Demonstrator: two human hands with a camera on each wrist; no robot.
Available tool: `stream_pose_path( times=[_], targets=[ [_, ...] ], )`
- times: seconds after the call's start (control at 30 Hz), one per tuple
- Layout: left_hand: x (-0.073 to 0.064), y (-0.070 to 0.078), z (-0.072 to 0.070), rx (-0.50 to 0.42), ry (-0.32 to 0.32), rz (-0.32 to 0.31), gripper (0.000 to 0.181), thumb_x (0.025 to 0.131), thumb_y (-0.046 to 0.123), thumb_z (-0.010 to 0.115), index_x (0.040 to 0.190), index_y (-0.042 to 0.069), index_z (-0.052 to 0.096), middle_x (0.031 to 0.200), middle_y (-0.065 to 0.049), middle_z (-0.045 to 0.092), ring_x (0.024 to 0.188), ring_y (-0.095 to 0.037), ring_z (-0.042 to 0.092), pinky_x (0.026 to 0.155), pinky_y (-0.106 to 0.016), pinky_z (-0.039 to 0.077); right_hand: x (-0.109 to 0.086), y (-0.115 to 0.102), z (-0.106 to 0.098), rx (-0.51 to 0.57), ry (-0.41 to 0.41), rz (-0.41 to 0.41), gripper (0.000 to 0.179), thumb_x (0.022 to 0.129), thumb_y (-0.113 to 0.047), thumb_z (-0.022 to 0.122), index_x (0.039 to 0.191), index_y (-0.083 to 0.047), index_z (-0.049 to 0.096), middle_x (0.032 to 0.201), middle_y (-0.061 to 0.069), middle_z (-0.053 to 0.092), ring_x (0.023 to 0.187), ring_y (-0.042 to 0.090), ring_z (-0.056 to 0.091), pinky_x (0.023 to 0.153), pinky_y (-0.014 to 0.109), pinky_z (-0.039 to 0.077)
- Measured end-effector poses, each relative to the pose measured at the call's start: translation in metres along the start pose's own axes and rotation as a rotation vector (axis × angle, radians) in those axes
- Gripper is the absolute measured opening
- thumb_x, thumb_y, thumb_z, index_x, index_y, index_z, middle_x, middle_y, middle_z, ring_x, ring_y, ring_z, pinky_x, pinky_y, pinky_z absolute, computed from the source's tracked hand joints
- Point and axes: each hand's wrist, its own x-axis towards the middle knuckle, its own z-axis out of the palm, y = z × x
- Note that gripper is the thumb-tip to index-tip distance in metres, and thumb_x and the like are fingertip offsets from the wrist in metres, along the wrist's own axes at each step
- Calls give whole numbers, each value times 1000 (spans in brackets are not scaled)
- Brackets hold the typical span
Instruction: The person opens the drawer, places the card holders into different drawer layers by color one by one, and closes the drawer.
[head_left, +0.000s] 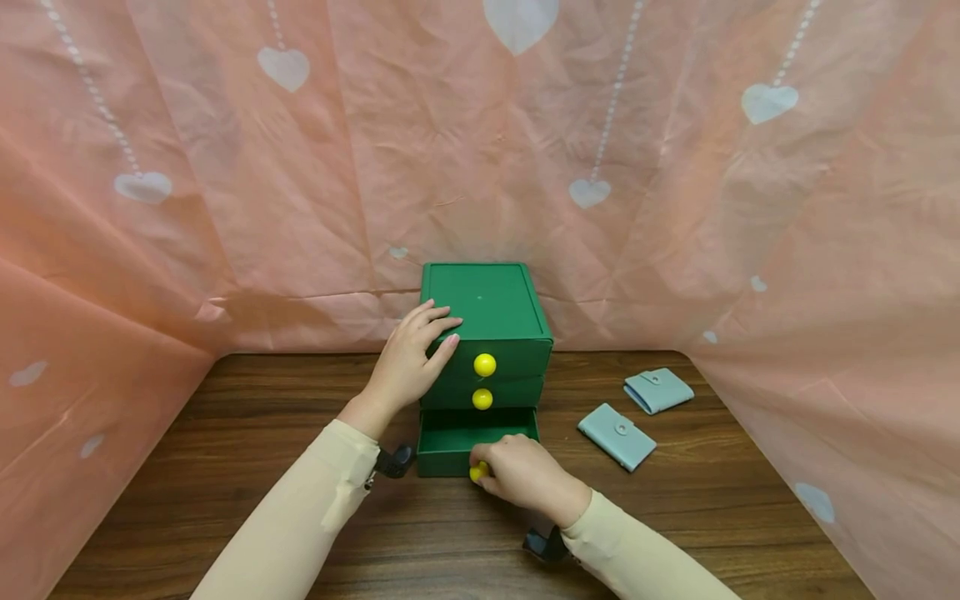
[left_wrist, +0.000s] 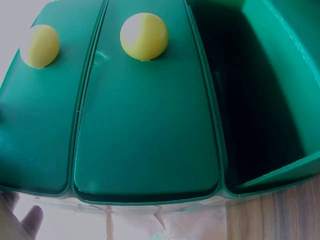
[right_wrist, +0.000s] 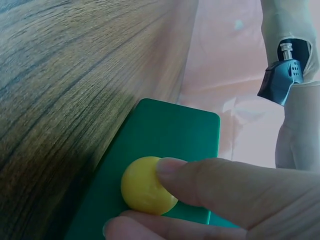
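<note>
A green drawer cabinet (head_left: 487, 304) with yellow ball knobs stands on the table. Its bottom drawer (head_left: 442, 463) is pulled out, and the inside visible in the head view looks bare. My right hand (head_left: 525, 473) pinches that drawer's yellow knob (right_wrist: 145, 186) between thumb and fingers. Fingers spread, my left hand (head_left: 408, 354) rests on the cabinet's top left front edge. The middle drawer (left_wrist: 145, 125) and the top drawer (left_wrist: 42, 115) are closed, each with its own knob.
Two light blue snap wallets lie right of the cabinet: a nearer wallet (head_left: 611, 442) and a farther wallet (head_left: 663, 393). Under everything is a dark wooden table (head_left: 262, 467). A pink curtain (head_left: 450, 167) with white hearts hangs behind and at both sides.
</note>
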Motion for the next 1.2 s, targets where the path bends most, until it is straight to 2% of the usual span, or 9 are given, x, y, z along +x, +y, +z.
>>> stream_pose_path(
  times=[0.57,0.83,1.2],
  targets=[
    [0,2,-1,-2,-8,-8,40,106,39,49,136,18,64,148,-5,51,149,-23,27,118,-57,22,-8,0,0,67,-20,-6,8,88,-18,79,94,-16,74,80,-8,69,62,-1,53,59,18,47],
    [0,2,-1,0,-5,-3,40,106,40,49,136,18,63,149,-5,50,149,-24,26,115,-63,22,-12,-1,-2,53,-21,-4,10,87,-20,80,92,-17,72,79,-8,68,61,0,53,57,19,47],
    [0,0,0,0,-3,-1,40,106,40,48,137,18,63,148,-5,50,149,-23,26,117,-60,22,-14,-5,-4,61,-37,-8,10,87,-20,80,92,-17,72,79,-9,68,62,0,53,58,19,47]
  ],
)
